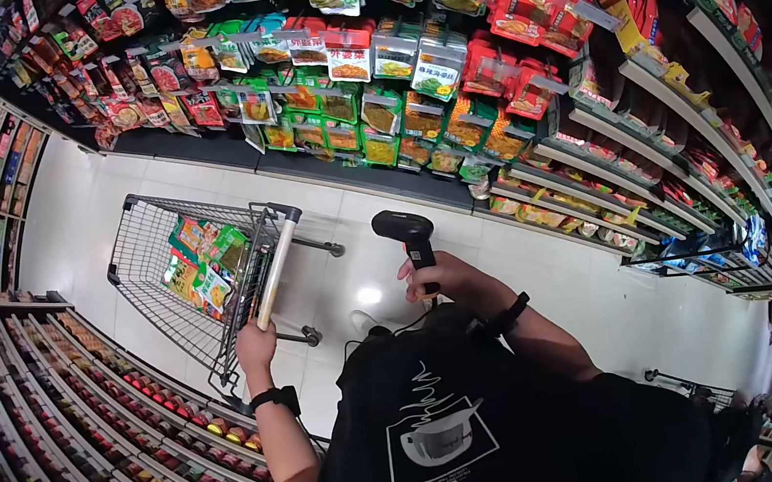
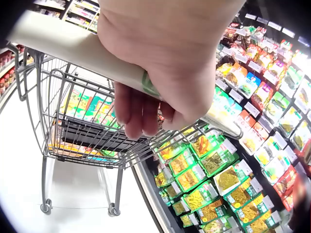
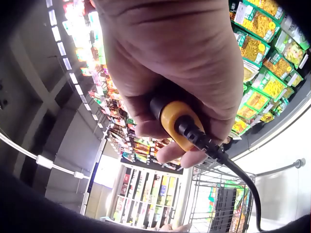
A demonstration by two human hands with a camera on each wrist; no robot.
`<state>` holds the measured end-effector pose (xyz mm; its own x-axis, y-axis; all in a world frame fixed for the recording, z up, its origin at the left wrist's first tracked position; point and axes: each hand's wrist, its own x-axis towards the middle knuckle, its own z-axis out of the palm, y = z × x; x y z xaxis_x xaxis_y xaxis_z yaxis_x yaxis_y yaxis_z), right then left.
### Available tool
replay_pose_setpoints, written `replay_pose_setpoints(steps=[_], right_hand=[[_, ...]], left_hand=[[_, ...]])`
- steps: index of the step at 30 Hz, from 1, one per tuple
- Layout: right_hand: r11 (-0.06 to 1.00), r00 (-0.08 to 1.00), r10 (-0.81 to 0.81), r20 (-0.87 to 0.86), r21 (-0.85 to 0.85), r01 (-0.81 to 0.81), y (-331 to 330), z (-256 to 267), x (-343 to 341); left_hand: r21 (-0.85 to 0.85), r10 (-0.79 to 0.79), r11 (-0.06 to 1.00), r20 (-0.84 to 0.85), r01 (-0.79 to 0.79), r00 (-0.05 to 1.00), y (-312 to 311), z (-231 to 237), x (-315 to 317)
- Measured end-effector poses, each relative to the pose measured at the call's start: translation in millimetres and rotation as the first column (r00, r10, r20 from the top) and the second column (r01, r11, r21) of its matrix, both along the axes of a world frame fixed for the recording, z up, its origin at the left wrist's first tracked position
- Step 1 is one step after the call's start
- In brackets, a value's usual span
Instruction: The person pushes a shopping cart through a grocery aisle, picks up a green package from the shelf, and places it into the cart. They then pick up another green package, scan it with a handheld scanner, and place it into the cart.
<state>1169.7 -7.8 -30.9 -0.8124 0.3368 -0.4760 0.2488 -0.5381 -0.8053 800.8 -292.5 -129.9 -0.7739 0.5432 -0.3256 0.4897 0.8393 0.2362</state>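
In the head view the left hand point(image 1: 257, 346) grips the near end of the pale handle point(image 1: 275, 278) of a wire shopping cart point(image 1: 141, 238); the left wrist view shows its fingers curled over that bar. Several colourful packets point(image 1: 202, 267) lie in the cart. The right hand point(image 1: 440, 276) holds a black handheld scanner point(image 1: 404, 228) by its grip, the head upright above the fist. From the right wrist view, the grip's orange-ringed base point(image 3: 178, 121) and a black cable point(image 3: 238, 170) come out below the palm.
Hanging packets point(image 1: 347, 54) fill the shelf ahead, above a dark base ledge. More shelving point(image 1: 84, 412) curves along the left, and tiered shelves point(image 1: 686, 130) stand at the right. Pale tiled floor point(image 1: 332, 209) lies between them. Another cart point(image 1: 688, 386) is partly visible at the lower right.
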Motion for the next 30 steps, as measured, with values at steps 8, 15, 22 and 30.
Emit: replay_pose_setpoints(steps=[8, 15, 22, 30], right_hand=[[0.998, 1.0, 0.001, -0.028, -0.06, -0.002, 36, -5, 21], [0.99, 0.998, 0.035, -0.048, -0.133, -0.041, 63, -18, 33], [0.983, 0.998, 0.036, -0.058, -0.179, -0.046, 77, -21, 47], [0.983, 1.0, 0.03, -0.007, -0.182, -0.03, 86, -29, 64]], left_hand=[[-0.091, 0.002, 0.996, -0.164, -0.017, 0.986, 6, 7, 16], [-0.147, 0.053, 0.985, -0.207, -0.085, 0.977, 13, 9, 21], [-0.145, 0.031, 0.986, -0.309, -0.079, 0.951, 11, 0, 25], [-0.216, 0.048, 0.968, -0.33, -0.125, 0.943, 19, 4, 26]])
